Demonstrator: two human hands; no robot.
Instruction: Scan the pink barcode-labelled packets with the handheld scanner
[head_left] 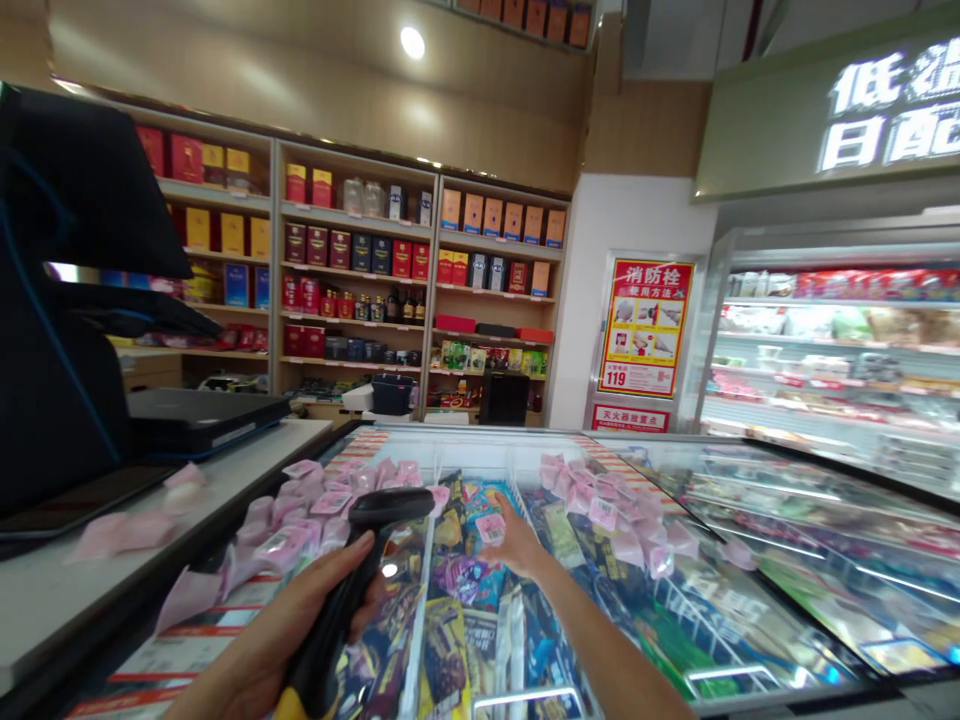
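A black barcode scanner (391,507) with a yellow lower end is gripped in my left hand (330,592), its head pointing right. My right hand (519,548) reaches over the glass-topped freezer and pinches a small pink label (491,529) with a printed barcode. The label faces me, a short way right of the scanner's head. Under both hands, the freezer holds colourful packaged goods (465,580). A heap of similar pink labels (300,510) lies on the glass to the left, and another label heap (604,500) lies to the right.
A white counter (45,610) at left carries a dark point-of-sale machine (67,300) and more pink slips (127,530). Another glass-topped freezer (825,540) stands right. Behind are shelves of boxed goods (352,250), a red poster (646,325) and a lit refrigerated case (832,350).
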